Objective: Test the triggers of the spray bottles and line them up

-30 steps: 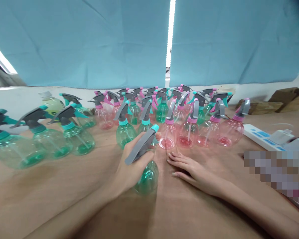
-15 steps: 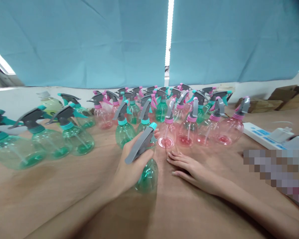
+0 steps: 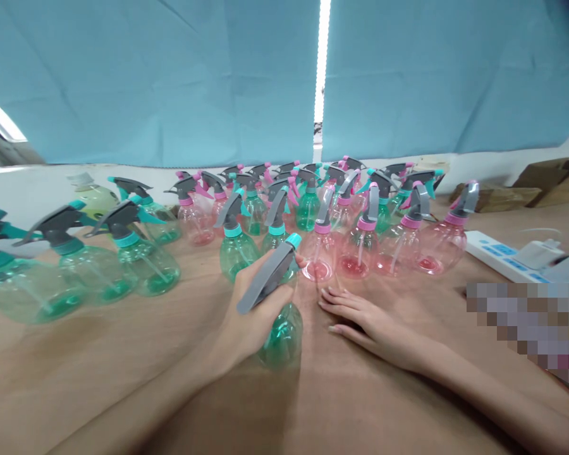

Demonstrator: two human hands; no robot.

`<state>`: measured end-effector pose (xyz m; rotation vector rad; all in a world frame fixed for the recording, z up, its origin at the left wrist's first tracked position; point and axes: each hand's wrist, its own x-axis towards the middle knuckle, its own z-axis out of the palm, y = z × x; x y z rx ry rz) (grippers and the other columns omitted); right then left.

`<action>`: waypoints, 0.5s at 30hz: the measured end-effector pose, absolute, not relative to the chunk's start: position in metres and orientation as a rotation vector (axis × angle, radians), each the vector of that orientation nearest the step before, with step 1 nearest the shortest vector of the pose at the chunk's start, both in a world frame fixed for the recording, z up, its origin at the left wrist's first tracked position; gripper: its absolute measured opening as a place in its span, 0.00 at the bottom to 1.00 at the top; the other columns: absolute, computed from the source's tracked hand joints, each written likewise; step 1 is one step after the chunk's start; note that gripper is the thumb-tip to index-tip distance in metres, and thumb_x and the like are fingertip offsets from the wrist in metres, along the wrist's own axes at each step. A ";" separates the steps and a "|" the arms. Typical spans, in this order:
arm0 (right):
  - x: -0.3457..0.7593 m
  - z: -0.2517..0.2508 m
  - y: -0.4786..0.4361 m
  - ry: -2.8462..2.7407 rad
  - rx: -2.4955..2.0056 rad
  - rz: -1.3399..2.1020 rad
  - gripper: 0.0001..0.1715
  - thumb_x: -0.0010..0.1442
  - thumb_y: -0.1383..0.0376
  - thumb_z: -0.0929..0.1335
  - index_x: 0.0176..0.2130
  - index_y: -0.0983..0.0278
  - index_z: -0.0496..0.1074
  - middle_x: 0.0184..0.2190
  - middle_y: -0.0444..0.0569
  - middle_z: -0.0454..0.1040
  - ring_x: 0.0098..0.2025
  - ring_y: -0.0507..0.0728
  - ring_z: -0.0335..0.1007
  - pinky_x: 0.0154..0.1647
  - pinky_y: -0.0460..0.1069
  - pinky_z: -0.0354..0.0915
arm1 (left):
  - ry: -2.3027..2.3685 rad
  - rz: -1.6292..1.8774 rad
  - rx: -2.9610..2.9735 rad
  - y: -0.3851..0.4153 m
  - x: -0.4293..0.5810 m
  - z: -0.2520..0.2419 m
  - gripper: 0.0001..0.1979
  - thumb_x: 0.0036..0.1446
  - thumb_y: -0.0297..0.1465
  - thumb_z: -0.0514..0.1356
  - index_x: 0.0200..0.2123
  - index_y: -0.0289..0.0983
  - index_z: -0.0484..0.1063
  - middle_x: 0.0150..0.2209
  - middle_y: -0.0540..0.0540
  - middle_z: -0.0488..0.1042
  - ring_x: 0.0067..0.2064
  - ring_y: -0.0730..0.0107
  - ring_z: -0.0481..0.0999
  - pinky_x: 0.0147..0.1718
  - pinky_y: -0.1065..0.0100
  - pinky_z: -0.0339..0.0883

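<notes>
My left hand [image 3: 258,300] is closed around the neck of a green spray bottle [image 3: 283,335] with a grey trigger head and teal nozzle; the neck itself is hidden by my fingers. My right hand [image 3: 360,319] lies palm down on the wooden table [image 3: 341,404], fingers stretched out, holding nothing. Just beyond my fingertips stand pink spray bottles, the nearest being a clear pink one [image 3: 318,259] with a pink collar. Behind my left hand is another green spray bottle [image 3: 237,253].
Several green spray bottles [image 3: 149,272] stand at the left, with mixed green and pink ones massed behind. A white power strip [image 3: 490,256] with plugged-in adapters lies at the right, near cardboard boxes [image 3: 497,197]. A blue cloth [image 3: 171,82] hangs at the back.
Hardly anything differs. The view has shifted very slightly; my left hand keeps its grip on the green spray bottle and my right hand stays flat on the table.
</notes>
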<state>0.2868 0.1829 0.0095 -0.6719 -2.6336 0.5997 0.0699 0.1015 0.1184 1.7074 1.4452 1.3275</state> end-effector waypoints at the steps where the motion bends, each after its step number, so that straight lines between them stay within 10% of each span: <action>1: 0.287 0.009 0.183 -2.629 -0.669 0.598 0.28 0.68 0.54 0.61 0.64 0.58 0.60 0.64 0.50 0.60 0.67 0.62 0.52 0.66 0.62 0.54 | 1.447 1.334 1.712 0.101 0.070 0.119 0.14 0.48 0.25 0.54 0.39 0.41 0.72 0.31 0.52 0.70 0.31 0.68 0.67 0.36 0.67 0.62; 15: 0.288 0.009 0.182 -2.627 -0.685 0.603 0.28 0.68 0.53 0.61 0.64 0.57 0.60 0.65 0.49 0.60 0.67 0.62 0.52 0.66 0.62 0.54 | 1.477 1.301 1.707 0.100 0.070 0.124 0.07 0.46 0.27 0.53 0.30 0.41 0.68 0.27 0.53 0.66 0.28 0.68 0.64 0.29 0.67 0.58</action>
